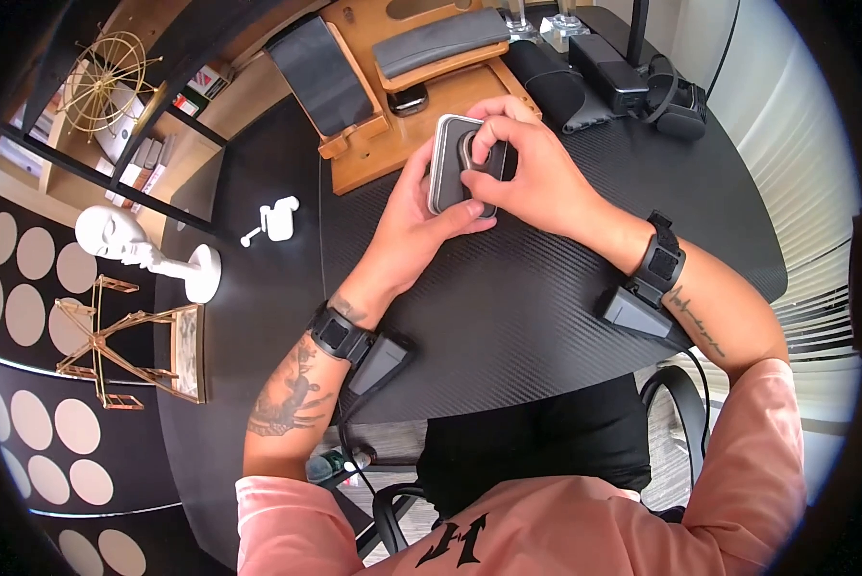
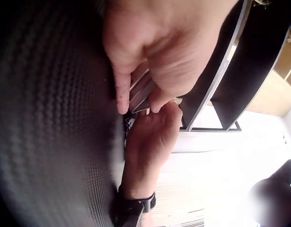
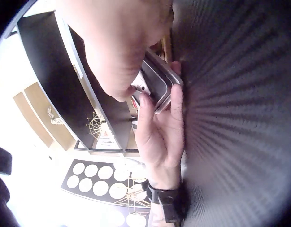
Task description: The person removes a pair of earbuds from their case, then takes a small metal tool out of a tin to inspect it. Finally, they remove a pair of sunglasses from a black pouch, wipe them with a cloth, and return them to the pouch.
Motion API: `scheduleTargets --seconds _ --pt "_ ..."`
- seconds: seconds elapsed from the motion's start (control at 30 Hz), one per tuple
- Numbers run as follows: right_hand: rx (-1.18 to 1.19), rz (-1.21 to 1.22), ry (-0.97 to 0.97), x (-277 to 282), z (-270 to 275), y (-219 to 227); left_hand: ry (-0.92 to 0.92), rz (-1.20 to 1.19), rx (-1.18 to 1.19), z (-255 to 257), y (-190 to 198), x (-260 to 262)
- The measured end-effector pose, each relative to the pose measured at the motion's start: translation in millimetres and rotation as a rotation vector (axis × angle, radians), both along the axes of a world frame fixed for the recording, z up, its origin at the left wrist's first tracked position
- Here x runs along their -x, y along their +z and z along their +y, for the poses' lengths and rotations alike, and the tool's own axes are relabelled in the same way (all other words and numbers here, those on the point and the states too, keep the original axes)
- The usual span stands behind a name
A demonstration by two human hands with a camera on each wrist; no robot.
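Over the dark desk, my left hand (image 1: 413, 216) grips a phone-like slab (image 1: 446, 171) with a dark grey face and a silver rim. Its thumb lies at the near edge and its fingers run along the left side. My right hand (image 1: 541, 173) has thumb and index finger curled at a metal ring-shaped piece (image 1: 465, 151) on the slab's face, pinching it. In the right wrist view the slab (image 3: 160, 82) is tilted and shows layered silver edges. The left wrist view shows part of the slab (image 2: 141, 90) between both hands; the rest is hidden by fingers.
Beyond the hands stands a wooden organizer (image 1: 364, 163) with dark pads. A white earbud case (image 1: 279, 220) and a white head sculpture (image 1: 114, 233) are at left, near a wooden frame model (image 1: 189, 355). A black box (image 1: 607, 72) and black headset (image 1: 679, 108) sit back right.
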State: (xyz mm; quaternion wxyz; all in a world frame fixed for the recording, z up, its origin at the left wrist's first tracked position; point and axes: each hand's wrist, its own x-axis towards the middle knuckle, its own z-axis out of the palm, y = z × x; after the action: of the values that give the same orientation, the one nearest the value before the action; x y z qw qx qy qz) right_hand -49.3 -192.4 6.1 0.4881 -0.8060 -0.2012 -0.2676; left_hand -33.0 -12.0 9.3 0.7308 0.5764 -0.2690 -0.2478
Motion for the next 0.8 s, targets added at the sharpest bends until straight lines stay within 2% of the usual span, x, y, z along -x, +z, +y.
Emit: scheduleTargets --seconds 0.17,0.27,0.3,0.37,0.4,0.47,0.63,0.73,0.8 --pt "-0.115 0.051 0.042 -4 -1 0 0.028 0.088 0.017 2 1 -4" --pt "-0.467 0.076 0.162 -6 -1 0 0.030 0.146 0.035 4 0 -8" --pt "-0.473 -0.040 0.157 -12 -1 0 0.021 0.148 0.048 4 0 -9" --pt "-0.622 0.008 0.248 -14 -3 4 0.064 0.141 0.057 5 0 -9" --pt "-0.617 0.003 0.248 -12 -4 6 0.082 0.174 0.072 5 0 -9" --pt "-0.621 0.219 0.287 -6 -5 9 0.092 0.199 0.088 4 2 -11" --pt "-0.590 0.248 0.228 -5 -7 9 0.122 0.192 0.095 5 2 -11" --pt "-0.636 0.260 0.260 -6 -7 10 0.128 0.202 0.106 6 2 -10" --pt "-0.724 0.371 0.341 -6 -7 11 0.136 0.208 0.110 6 1 -12"
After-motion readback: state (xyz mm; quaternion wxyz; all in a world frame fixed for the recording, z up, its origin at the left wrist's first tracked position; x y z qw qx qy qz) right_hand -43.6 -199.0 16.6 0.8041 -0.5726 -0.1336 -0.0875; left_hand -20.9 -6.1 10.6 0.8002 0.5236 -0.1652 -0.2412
